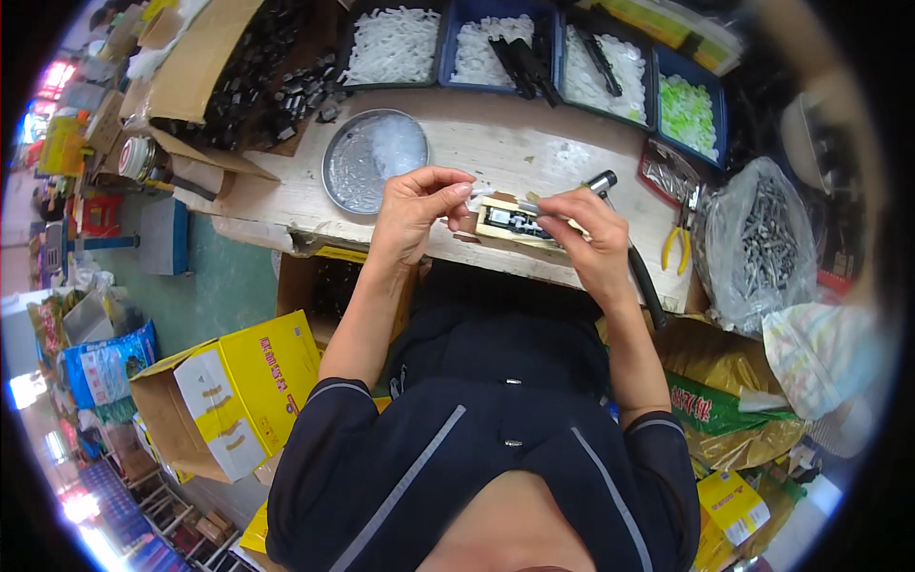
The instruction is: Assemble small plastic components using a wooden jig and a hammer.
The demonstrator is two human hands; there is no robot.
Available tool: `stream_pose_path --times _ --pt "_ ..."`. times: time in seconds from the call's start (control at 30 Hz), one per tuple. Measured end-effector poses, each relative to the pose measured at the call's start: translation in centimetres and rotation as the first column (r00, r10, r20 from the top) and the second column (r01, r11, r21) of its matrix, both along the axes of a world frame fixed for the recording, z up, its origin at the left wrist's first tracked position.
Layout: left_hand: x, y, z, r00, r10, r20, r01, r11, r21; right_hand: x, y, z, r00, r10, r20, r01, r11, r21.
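Observation:
At the bench's near edge lies a cream block-like holder [491, 232] with a slim black part [522, 221] set in it; small white and metal bits show inside the part. My left hand [419, 208] is just left of it, thumb and forefinger pinched at a small whitish piece [476, 194] whose shape is unclear. Over the holder's right end, my right hand [593, 229] is closed, its fingertips on a small grey metal piece [528, 205]. Those fingers partly cover the black part. Behind the right hand rests a hammer [602, 181] with a black handle.
A round metal dish [355, 186] holds clear white bits. Bins of white pieces [393, 46] and green pieces [688, 114] line the back. At right are yellow-handled pliers [678, 246] and a bag of metal parts [762, 234]. An open carton [205, 81] of black parts stands left.

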State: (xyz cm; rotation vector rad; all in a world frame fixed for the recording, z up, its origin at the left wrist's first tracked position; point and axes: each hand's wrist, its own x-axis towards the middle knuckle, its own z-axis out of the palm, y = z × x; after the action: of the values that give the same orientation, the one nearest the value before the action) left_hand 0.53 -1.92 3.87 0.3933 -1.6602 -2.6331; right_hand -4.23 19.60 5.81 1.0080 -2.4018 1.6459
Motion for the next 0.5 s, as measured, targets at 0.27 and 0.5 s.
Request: stream_pose_path --times 0.27,0.5 --pt "-0.8 1.8 0.5 0.992 -0.106 0.075 0.098 0.990 0.105 0.1 -0.1 -0.2 0.999 -0.030 -0.038 0.030 1.000 -0.003" --pt "-1.5 2.0 0.9 0.956 -0.234 0.177 0.193 0.956 0.222 0.5 0.6 -0.9 0.946 -0.002 -0.324 0.027 0.997 0.074"
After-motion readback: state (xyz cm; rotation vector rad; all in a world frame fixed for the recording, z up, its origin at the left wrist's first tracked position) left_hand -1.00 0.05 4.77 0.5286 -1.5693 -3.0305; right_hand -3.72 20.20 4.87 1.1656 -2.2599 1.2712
